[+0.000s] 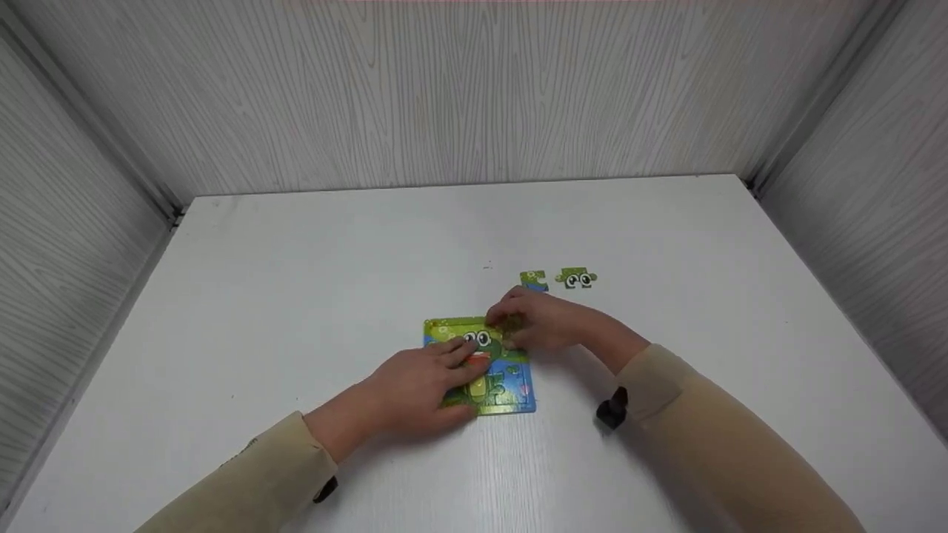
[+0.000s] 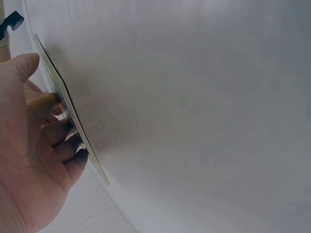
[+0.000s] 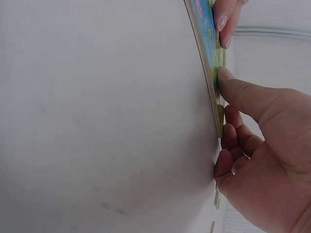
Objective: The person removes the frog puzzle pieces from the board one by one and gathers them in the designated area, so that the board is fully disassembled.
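Note:
A square jigsaw puzzle (image 1: 511, 389) in a tray lies on the table, showing a green cartoon figure with big eyes on a blue and green ground. My left hand (image 1: 418, 389) rests across its left and middle part, fingers extended over the picture. At the upper right corner, my right hand (image 1: 544, 318) has its thumb and fingers bent around a green puzzle piece (image 1: 512, 323), mostly hidden by the fingers. In the right wrist view, the right thumb (image 3: 238, 90) presses on the picture side, the other fingers curling by the tray's corner.
Beyond the right hand lie a green and blue loose piece (image 1: 529, 279) and a loose piece with two eyes (image 1: 576, 277). The white table (image 1: 333, 259) is bounded by a back wall (image 1: 459, 96) and side walls.

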`<control>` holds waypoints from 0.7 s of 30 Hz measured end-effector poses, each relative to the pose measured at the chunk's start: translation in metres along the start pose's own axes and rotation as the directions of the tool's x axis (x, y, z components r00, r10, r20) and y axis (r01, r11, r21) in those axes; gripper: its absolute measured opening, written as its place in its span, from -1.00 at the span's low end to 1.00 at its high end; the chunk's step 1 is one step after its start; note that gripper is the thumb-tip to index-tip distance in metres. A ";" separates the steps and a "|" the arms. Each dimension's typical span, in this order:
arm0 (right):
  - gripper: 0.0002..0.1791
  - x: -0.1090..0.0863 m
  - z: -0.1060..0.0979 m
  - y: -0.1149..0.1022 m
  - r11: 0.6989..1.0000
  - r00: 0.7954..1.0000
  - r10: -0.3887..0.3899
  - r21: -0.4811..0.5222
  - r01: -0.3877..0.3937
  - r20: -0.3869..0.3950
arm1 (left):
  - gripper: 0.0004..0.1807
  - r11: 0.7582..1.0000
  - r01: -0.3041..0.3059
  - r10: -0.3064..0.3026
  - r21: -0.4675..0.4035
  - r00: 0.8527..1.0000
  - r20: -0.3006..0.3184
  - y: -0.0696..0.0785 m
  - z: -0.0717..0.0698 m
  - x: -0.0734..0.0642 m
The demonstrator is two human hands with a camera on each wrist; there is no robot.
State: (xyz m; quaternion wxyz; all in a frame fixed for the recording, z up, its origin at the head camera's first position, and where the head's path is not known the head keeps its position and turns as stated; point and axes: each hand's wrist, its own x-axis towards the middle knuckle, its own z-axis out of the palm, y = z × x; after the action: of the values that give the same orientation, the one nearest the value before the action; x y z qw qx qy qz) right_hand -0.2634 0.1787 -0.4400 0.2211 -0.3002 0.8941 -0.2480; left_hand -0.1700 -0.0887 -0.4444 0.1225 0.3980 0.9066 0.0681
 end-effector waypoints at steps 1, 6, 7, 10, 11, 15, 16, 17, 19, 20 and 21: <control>-0.58 0.000 0.000 0.000 1.000 1.000 -0.001 -0.002 0.001 0.001 | -0.23 1.000 0.003 -0.003 -0.007 1.000 0.001 0.000 0.000 0.000; -0.59 0.002 0.000 0.002 1.000 1.000 -0.015 -0.002 0.015 0.007 | -0.24 0.999 0.018 -0.018 -0.043 1.000 0.015 0.002 -0.001 0.000; -0.59 0.001 0.000 0.002 1.000 1.000 -0.013 0.003 0.013 0.006 | -0.24 0.999 0.021 -0.021 -0.044 1.000 0.018 0.002 -0.001 0.000; -0.60 0.002 0.001 0.003 1.000 1.000 -0.004 0.021 0.004 0.002 | -0.24 0.999 0.027 -0.026 -0.040 0.999 0.025 0.002 -0.001 0.001; -0.61 0.002 0.001 0.003 1.000 1.000 0.000 0.027 0.000 0.001 | -0.24 0.999 0.029 -0.028 -0.040 0.999 0.026 0.002 -0.001 0.001; -0.61 0.002 0.003 0.004 0.999 1.000 0.006 0.044 -0.006 -0.007 | -0.23 0.999 0.028 -0.027 -0.041 0.999 0.024 0.002 -0.001 0.001; -0.61 0.002 0.003 0.004 0.999 1.000 0.007 0.049 -0.006 -0.009 | -0.24 0.999 0.027 -0.026 -0.042 0.999 0.022 0.002 -0.001 0.001; -0.61 0.002 0.004 0.004 0.999 1.000 0.005 0.053 -0.005 -0.012 | -0.24 0.999 0.028 -0.027 -0.042 0.999 0.022 0.002 -0.001 0.001; -0.61 0.002 0.004 0.005 0.998 1.000 0.000 0.062 0.001 -0.020 | -0.23 0.999 0.028 -0.027 -0.041 0.999 0.021 0.001 0.000 0.001; -0.61 0.002 0.004 0.005 0.998 1.000 0.000 0.067 0.002 -0.022 | -0.23 0.999 0.029 -0.028 -0.041 0.999 0.022 0.001 0.000 0.001; -0.61 0.002 0.004 0.005 0.997 1.000 -0.003 0.072 0.005 -0.026 | -0.23 0.999 0.032 -0.031 -0.041 0.999 0.025 0.001 0.000 0.001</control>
State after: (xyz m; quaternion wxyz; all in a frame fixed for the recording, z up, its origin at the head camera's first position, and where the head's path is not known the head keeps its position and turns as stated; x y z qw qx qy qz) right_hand -0.2645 0.1798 -0.4469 0.2199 -0.2907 0.8868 -0.2843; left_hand -0.1700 -0.0870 -0.4444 0.1427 0.3820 0.9095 0.0802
